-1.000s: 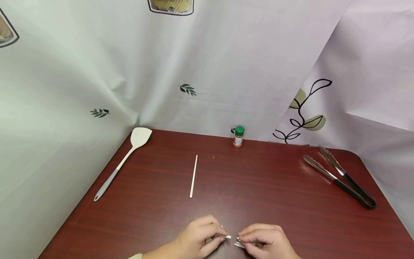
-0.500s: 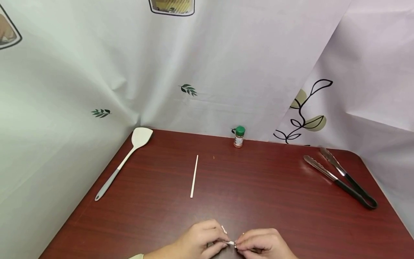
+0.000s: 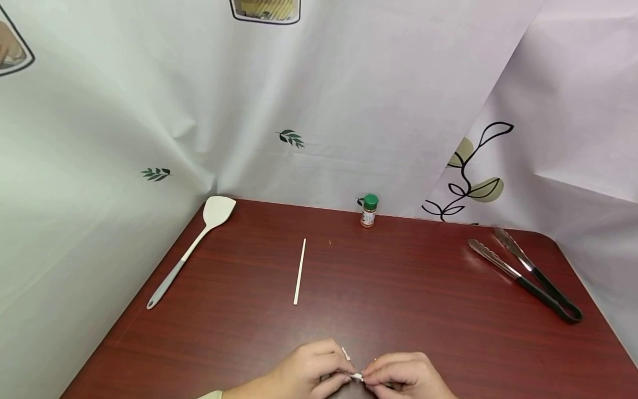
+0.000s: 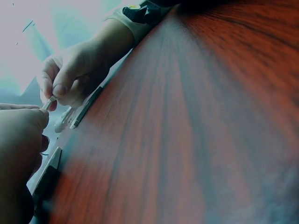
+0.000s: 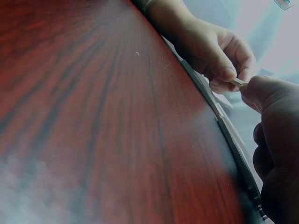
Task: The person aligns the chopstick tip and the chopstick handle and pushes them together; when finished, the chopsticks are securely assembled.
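Observation:
At the front of the table, my left hand [image 3: 321, 366] and right hand [image 3: 406, 374] meet fingertip to fingertip. Between them is a short, thin white stick [image 3: 356, 377]; each thumb and forefinger pinches one end of it, and most of its length is covered. Both wrist views show this small stick [image 4: 48, 102] held just off the table surface. Another small white piece [image 3: 346, 353] pokes out behind my left fingers. Beneath the hands, thin strips [image 4: 86, 107] lie along the wood, partly hidden; what they are is not clear.
A white chopstick [image 3: 299, 271] lies ahead of the hands. To the left is a white spatula [image 3: 217, 211] with a grey handle, to the right a pair of metal tongs [image 3: 523, 274]. A green-capped spice jar [image 3: 369, 210] stands at the back, by the white curtain [image 3: 324, 100].
A second ago the hands were slightly apart, with a white stick in the left and sticks showing under the right. They have come together, and now both pinch one short stick.

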Demonstrator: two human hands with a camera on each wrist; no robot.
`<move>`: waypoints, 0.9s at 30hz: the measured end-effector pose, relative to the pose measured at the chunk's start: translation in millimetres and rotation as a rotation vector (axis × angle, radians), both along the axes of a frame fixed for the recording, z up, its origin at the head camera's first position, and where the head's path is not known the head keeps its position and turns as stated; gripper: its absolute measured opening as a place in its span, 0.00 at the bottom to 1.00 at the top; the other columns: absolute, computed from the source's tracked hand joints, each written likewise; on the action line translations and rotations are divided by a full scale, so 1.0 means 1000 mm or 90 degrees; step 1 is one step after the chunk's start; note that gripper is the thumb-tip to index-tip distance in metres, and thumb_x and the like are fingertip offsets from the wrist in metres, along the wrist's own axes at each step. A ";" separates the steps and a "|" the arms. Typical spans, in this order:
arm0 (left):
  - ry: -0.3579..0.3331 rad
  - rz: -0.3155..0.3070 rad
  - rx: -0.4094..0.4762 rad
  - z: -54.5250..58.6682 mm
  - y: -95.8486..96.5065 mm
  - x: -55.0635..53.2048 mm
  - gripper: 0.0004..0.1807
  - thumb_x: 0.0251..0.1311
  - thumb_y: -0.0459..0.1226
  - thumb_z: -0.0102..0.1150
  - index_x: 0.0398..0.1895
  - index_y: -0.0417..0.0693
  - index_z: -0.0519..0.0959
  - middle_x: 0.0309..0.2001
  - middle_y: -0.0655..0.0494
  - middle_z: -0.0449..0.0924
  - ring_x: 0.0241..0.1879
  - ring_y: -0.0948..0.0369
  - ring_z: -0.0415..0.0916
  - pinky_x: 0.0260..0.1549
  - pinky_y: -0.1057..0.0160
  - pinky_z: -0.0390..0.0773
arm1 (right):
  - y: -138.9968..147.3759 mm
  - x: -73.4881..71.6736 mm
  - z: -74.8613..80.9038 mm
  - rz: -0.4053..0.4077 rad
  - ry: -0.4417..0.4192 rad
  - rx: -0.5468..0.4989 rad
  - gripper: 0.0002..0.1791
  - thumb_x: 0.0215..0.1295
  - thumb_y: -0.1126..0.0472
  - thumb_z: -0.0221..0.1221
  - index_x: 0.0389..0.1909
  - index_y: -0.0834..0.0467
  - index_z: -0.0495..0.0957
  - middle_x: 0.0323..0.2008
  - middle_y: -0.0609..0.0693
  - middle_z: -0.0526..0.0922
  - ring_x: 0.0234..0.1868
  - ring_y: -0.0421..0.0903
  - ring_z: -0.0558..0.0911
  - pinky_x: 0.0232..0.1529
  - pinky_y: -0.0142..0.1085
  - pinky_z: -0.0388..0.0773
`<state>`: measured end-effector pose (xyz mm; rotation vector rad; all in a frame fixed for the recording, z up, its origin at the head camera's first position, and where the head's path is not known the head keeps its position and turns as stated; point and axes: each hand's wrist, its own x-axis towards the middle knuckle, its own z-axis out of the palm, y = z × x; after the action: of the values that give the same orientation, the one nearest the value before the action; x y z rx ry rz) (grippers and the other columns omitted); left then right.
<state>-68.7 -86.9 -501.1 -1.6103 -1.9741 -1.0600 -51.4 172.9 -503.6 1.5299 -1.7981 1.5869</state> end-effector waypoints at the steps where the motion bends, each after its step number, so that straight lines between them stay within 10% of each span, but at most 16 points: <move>1: 0.002 0.000 0.000 0.000 0.000 0.000 0.09 0.63 0.30 0.74 0.44 0.47 0.87 0.42 0.60 0.83 0.43 0.72 0.81 0.48 0.81 0.75 | 0.000 0.000 0.000 -0.001 0.000 0.000 0.05 0.68 0.75 0.67 0.42 0.66 0.88 0.38 0.60 0.89 0.30 0.38 0.84 0.24 0.18 0.74; 27: 0.067 0.051 0.002 -0.002 0.004 0.000 0.07 0.72 0.31 0.61 0.46 0.47 0.86 0.41 0.60 0.83 0.40 0.72 0.80 0.47 0.78 0.76 | 0.002 0.003 -0.008 -0.099 -0.022 -0.007 0.12 0.61 0.78 0.69 0.38 0.60 0.84 0.36 0.52 0.87 0.29 0.34 0.80 0.24 0.16 0.71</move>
<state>-68.3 -83.4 -503.4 -1.5382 -1.9492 -0.9281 -48.5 174.4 -511.2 1.3303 -1.8737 1.5542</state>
